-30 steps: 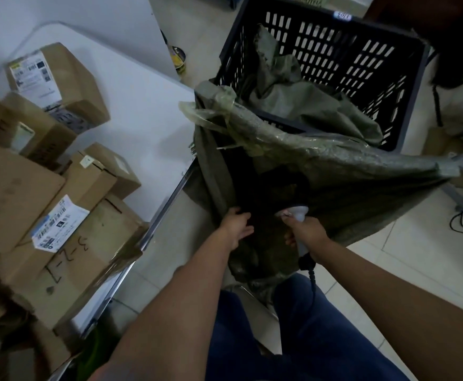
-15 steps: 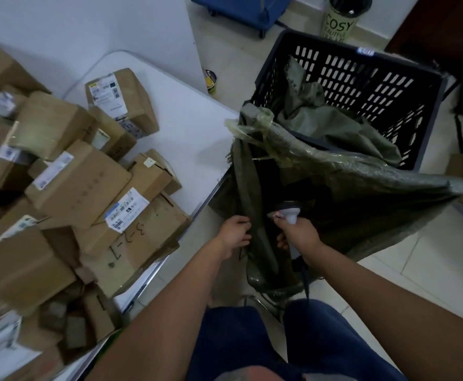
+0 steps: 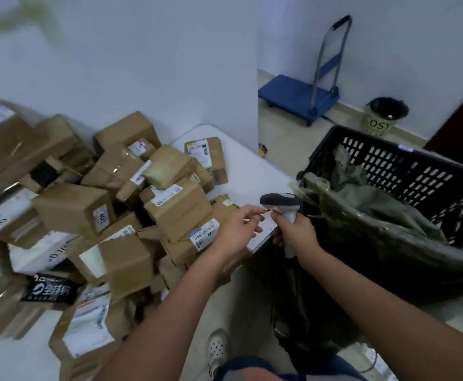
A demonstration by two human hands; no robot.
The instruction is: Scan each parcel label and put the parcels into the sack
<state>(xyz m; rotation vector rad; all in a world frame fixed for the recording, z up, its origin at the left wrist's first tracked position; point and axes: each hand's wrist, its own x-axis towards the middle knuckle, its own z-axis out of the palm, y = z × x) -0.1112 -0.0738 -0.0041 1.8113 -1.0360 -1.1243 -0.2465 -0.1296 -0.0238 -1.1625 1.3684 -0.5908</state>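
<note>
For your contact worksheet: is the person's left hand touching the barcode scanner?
Cannot tell. In the head view the left hand has its fingertips right by the barcode scanner's head, but blur hides any contact or gap.

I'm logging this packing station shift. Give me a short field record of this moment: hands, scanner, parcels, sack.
right hand: grips the grey handheld barcode scanner
left hand: holds no parcel, fingertips near the scanner's head
parcels: brown cardboard boxes heaped on the white table
sack: olive-green woven sack, mouth open, draped over the black plastic crate
</note>
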